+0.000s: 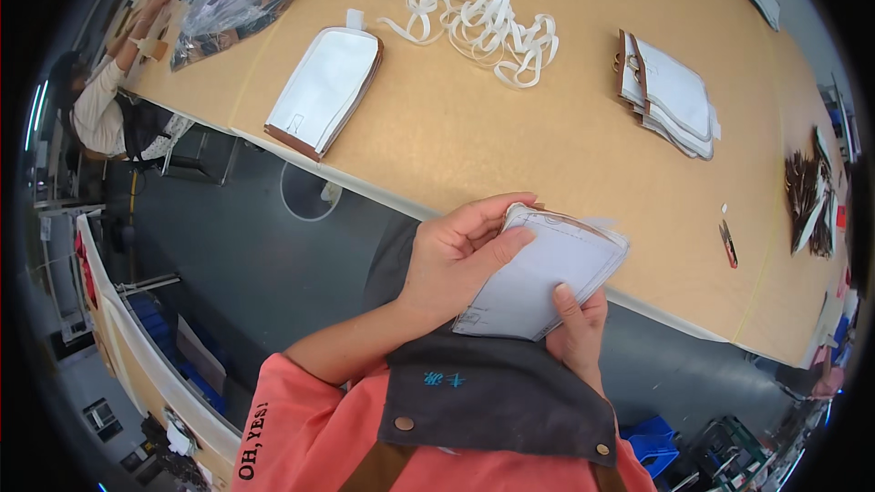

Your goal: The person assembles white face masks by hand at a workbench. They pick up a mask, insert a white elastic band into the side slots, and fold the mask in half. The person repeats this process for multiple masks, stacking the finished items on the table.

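Observation:
Both my hands grip a white stitched panel with rounded corners (538, 278), brown along its top edge, held in front of my dark apron. My left hand (460, 260) pinches its upper left corner, thumb on the white face and fingers behind. Lower down, my right hand (579, 323) holds the right side, thumb in front. The panel is tilted beside the table edge; its back is hidden. On the table ahead lie a stack of white panels with brown edges (324, 91) to the left and another stack with brown straps (670, 96) to the right.
Loose white tape (483, 14) is tangled at the table's far middle. Small thread snips (728, 244) and dark brown strips (809, 196) lie right. Plastic-wrapped dark material (241, 0) sits far left, near a seated person (109, 109). A bin (308, 193) stands on the floor.

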A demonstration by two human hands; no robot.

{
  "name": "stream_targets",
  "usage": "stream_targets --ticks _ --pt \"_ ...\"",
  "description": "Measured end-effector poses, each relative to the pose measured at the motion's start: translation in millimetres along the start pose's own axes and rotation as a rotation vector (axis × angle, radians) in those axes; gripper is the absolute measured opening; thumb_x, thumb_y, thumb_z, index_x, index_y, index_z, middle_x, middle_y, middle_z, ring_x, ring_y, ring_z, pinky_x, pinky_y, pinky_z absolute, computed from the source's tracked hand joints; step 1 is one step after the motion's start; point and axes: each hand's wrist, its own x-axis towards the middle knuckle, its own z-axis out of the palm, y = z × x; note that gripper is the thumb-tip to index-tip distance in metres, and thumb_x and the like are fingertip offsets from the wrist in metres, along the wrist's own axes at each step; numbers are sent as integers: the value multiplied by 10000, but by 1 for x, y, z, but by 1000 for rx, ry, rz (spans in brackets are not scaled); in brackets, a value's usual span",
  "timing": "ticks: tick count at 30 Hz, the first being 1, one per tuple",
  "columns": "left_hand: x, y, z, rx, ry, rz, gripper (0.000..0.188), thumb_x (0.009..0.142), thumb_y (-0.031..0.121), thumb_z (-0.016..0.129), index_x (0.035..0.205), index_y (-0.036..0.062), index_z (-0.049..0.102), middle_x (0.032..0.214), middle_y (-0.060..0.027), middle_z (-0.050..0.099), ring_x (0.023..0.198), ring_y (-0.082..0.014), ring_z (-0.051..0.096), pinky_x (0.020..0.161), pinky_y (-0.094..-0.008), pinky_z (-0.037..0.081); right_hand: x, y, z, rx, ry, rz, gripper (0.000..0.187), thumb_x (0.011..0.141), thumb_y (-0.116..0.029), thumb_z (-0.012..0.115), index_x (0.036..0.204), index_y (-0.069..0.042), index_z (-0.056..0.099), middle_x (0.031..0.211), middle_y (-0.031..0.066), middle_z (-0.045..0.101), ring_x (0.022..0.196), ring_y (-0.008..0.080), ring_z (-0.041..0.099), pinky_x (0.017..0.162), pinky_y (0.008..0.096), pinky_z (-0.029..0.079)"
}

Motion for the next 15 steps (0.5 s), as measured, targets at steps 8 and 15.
stream_targets --ticks 8,15 --pt "-6 -18 10 247 119 243 340 934 82 690 1262 3 648 1038 -76 747 880 -73 682 767 -222 541 -2 3 -2 14 -33 -36 487 943 -122 660 1371 6 466 1313 140 594 1196 225 581 1031 393 456" --pt "-7 -13 10 494 118 396 322 933 27 670 1250 -24 645 1079 -104 732 872 -88 672 756 -229 542 -1 9 -6 50 -87 -53 485 953 -135 651 1380 1 464 1327 139 590 1201 226 580 1035 398 455"
